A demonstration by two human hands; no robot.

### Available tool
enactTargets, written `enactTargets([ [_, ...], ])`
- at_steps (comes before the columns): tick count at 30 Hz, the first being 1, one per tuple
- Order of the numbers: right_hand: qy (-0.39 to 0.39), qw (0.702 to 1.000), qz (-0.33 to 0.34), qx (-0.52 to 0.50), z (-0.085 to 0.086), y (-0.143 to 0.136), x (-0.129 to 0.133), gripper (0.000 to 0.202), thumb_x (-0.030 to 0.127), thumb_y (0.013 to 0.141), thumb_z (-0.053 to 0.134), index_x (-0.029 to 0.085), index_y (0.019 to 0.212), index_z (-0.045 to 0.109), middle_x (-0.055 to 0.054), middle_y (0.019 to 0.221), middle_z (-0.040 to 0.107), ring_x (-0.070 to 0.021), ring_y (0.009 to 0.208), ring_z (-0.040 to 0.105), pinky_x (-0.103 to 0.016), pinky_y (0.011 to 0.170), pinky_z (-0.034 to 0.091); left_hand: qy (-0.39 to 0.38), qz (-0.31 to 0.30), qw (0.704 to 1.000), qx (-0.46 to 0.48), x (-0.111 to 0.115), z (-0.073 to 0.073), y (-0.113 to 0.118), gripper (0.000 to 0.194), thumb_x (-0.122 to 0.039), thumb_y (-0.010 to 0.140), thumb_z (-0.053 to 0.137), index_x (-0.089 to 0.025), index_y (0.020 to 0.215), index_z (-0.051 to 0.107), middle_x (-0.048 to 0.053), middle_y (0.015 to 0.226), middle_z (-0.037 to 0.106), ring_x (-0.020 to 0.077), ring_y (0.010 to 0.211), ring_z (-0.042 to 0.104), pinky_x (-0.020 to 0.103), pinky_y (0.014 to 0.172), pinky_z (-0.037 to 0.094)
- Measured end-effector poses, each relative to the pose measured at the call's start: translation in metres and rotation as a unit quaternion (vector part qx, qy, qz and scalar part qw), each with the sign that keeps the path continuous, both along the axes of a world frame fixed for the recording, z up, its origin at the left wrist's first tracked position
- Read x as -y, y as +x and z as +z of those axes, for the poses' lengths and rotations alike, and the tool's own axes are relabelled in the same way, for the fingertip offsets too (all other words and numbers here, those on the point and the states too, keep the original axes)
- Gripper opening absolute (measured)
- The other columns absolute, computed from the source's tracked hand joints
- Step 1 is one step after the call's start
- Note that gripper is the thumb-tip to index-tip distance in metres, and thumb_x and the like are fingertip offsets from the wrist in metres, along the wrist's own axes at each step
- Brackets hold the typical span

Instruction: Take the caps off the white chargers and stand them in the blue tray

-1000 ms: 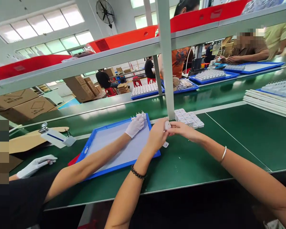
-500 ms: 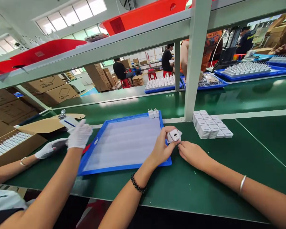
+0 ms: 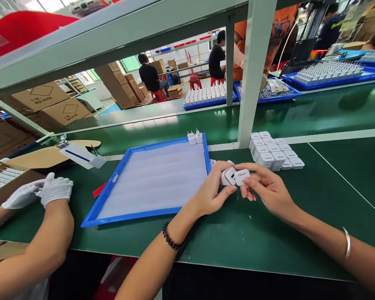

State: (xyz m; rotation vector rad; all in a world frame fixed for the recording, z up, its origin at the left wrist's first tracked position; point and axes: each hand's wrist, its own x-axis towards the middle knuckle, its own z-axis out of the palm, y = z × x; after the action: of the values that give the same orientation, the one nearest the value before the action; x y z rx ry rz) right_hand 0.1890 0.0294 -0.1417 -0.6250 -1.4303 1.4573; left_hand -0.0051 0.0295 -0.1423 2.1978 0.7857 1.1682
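My left hand [image 3: 215, 188] is closed around a white USB charger [image 3: 226, 176], its port side turned toward my right. Between thumb and fingers, my right hand [image 3: 268, 189] pinches a small white printed card [image 3: 242, 177] right beside the charger. Whether the two touch, I cannot tell. Part of another white piece [image 3: 213, 163] shows behind my left hand. To the left lies a blue-rimmed tray [image 3: 129, 217] with a pale lining. Two white plug chargers [image 3: 195, 137] stand at its far right corner. Stacks of similar white cards [image 3: 271, 155] sit on the green bench to the right.
At the left, a co-worker's white-gloved hands [image 3: 55, 191] work near a carton [image 3: 34, 183] of white pieces. A white dispenser bottle [image 3: 78, 154] stands behind them. A metal post [image 3: 253, 83] rises beyond my hands, and a shelf beam [image 3: 118, 41] crosses above.
My right hand has lifted and now shows the white card beside the charger. The co-worker's gloved hand has left the bottle and moved down left. The view has tilted downward.
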Motion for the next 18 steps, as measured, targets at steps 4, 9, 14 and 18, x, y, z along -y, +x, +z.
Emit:
enactTargets([
  [4, -0.021, 0.999, 0.036, 0.004, 0.0018, -0.0002, -0.0023, 0.026, 0.033, 0.094, 0.065, 0.018, 0.115, 0.068, 0.002, 0.057, 0.064, -0.0082, 0.048, 0.054, -0.019, 0.048, 0.044, 0.001, -0.019, 1.000, -0.002, 0.0020, 0.0006, 0.0026, 0.041, -0.045, 0.100, 0.048, -0.018, 0.130, 0.044, 0.012, 0.120, 0.054, 0.0228, 0.107, 0.054, 0.041, 0.094, 0.046],
  [9, -0.062, 0.997, 0.038, -0.003, 0.0034, -0.0007, -0.0032, 0.027, 0.038, 0.090, 0.068, 0.018, 0.109, 0.070, 0.002, 0.053, 0.064, -0.0088, 0.042, 0.052, -0.019, 0.042, 0.041, 0.004, -0.018, 1.000, -0.012, 0.0038, 0.0038, 0.0034, 0.040, -0.045, 0.100, 0.048, -0.018, 0.130, 0.044, 0.013, 0.119, 0.056, 0.0237, 0.107, 0.055, 0.041, 0.094, 0.047],
  [14, -0.052, 0.998, 0.020, -0.014, 0.0024, -0.0016, -0.0002, 0.028, 0.040, 0.089, 0.070, 0.019, 0.107, 0.073, 0.002, 0.054, 0.065, -0.0090, 0.040, 0.053, -0.021, 0.042, 0.043, -0.010, -0.016, 1.000, -0.010, 0.0052, 0.0039, 0.0044, 0.042, -0.047, 0.099, 0.048, -0.018, 0.130, 0.045, 0.013, 0.119, 0.056, 0.0246, 0.107, 0.056, 0.042, 0.094, 0.048],
  [18, -0.044, 0.999, 0.023, -0.015, 0.0030, -0.0018, 0.0004, 0.025, 0.037, 0.091, 0.069, 0.020, 0.110, 0.075, 0.002, 0.055, 0.065, -0.0084, 0.042, 0.054, -0.020, 0.043, 0.045, -0.019, -0.021, 1.000, -0.009, 0.0055, 0.0040, 0.0054, 0.042, -0.048, 0.100, 0.046, -0.018, 0.130, 0.045, 0.013, 0.117, 0.057, 0.0236, 0.104, 0.057, 0.041, 0.094, 0.048],
])
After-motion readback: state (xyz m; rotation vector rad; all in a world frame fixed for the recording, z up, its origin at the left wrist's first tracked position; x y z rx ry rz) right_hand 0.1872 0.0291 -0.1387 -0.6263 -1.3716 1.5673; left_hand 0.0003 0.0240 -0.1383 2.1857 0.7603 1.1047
